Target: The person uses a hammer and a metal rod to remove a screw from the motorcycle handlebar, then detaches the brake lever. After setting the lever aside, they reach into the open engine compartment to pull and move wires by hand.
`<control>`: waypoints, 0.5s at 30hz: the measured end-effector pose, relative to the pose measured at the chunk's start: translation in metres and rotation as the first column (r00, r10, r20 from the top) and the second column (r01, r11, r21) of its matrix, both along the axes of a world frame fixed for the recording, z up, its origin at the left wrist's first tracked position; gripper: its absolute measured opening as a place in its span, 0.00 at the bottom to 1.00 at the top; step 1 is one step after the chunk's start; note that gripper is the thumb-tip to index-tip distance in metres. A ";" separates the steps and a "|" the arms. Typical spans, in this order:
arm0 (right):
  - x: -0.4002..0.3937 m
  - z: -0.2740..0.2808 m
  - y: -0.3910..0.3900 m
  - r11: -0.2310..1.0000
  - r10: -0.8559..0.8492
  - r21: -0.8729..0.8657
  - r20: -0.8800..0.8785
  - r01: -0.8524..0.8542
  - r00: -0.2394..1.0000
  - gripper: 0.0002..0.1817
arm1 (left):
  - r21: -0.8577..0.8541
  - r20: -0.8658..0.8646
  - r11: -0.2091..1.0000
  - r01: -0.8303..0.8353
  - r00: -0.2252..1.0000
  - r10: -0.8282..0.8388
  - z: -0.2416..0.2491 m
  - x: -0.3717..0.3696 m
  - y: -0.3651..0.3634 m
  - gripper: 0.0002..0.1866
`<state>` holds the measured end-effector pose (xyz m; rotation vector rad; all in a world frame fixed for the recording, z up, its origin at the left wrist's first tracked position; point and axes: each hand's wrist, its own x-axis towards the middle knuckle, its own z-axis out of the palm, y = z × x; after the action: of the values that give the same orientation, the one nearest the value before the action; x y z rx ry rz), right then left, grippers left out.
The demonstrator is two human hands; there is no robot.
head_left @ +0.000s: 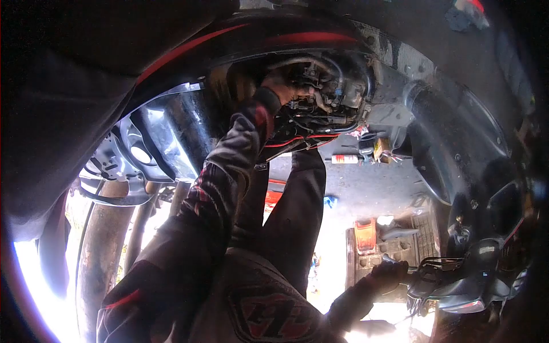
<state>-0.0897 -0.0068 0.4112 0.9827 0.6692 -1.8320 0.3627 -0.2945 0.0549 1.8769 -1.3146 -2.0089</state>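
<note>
My left hand reaches into the opened middle of a motorcycle, among the hoses, cables and metal fittings of its engine bay. Its fingers are bent together at a small part that I cannot make out. Down at the lower right, my right hand is in shadow, closed around the grip end of the handlebar. A pale lever-like piece shows beside its fingers. Above my left hand curves a black body panel with red stripes.
A red and white can and a small yellowish box stand on the grey floor. Farther down is a tool case with an orange-red item. The black front fairing borders the right; metal pipes stand at left.
</note>
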 end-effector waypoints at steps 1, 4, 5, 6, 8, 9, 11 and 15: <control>-0.009 -0.001 0.004 0.993 -0.061 0.095 -0.100 0.071 0.993 0.14 | -0.020 0.042 0.999 0.028 0.999 -0.028 0.003 0.000 -0.001 0.49; -0.020 -0.001 0.012 0.915 -0.167 0.287 -0.366 0.282 0.915 0.11 | -0.047 0.069 0.992 0.121 0.991 -0.118 -0.011 0.001 0.005 0.49; -0.012 0.000 0.006 0.890 -0.178 0.317 -0.421 0.328 0.889 0.11 | -0.048 0.065 0.991 0.121 0.991 -0.118 -0.013 0.002 0.007 0.49; 0.023 -0.001 -0.022 0.830 0.375 0.558 -0.564 0.006 0.736 0.14 | -0.019 0.028 0.995 0.100 0.995 -0.100 -0.014 0.002 0.007 0.50; 0.041 -0.007 -0.041 0.771 0.636 0.449 -0.582 -0.452 0.507 0.25 | 0.004 -0.015 0.996 0.087 0.996 -0.087 -0.023 0.002 0.011 0.50; 0.041 -0.010 -0.043 0.775 0.631 0.449 -0.587 -0.444 0.508 0.25 | -0.038 0.011 0.993 0.113 0.994 -0.112 -0.033 0.003 0.017 0.48; 0.061 -0.018 -0.072 0.804 0.521 0.036 -0.522 -0.593 0.675 0.31 | -0.086 0.042 0.985 0.147 0.989 -0.144 -0.033 0.003 0.015 0.47; 0.068 -0.039 -0.069 0.864 0.420 0.092 -0.675 -0.495 0.607 0.44 | 0.053 0.064 0.986 0.159 0.985 -0.163 -0.022 0.000 0.007 0.52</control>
<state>-0.0215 -0.0757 0.3717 -0.0139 1.1332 -1.6926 0.3632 -0.2874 0.0328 1.9339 -1.4941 -2.0861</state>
